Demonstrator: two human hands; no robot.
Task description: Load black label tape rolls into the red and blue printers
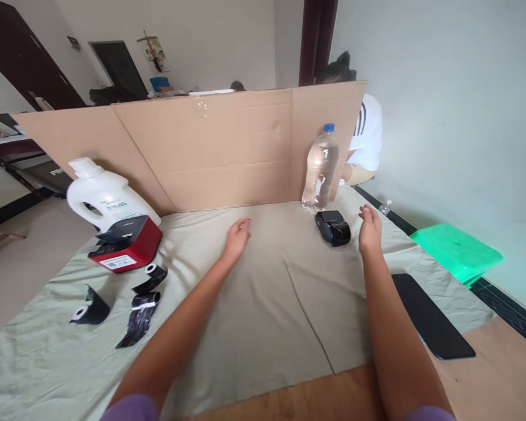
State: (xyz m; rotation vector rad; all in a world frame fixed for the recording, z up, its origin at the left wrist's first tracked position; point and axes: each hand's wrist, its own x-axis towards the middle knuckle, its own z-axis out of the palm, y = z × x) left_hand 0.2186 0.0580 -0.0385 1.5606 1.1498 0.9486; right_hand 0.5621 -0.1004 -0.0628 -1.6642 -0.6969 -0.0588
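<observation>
My left hand [238, 238] hovers over or rests on the middle of the cloth, its loosely bent fingers pointing right, with nothing seen in it. To the right, my right hand [370, 230] is raised with fingers slightly apart and also holds nothing. Just left of it sits a small black portable printer [332, 228], not touched by the hand. A larger red and black printer [129, 244] stands at the left. In front of it lie a black-coated ribbon roll [92, 310], a small black roll [151, 278] and a partly unwound black strip [141, 318].
A cardboard panel [219, 158] stands across the back of the cloth [263, 327]. Before it are a white jug [109, 196] and a blue-capped water bottle [319, 169]. A black phone-like slab [433, 316] lies right, near a green stool [458, 248]. A person [368, 131] sits behind.
</observation>
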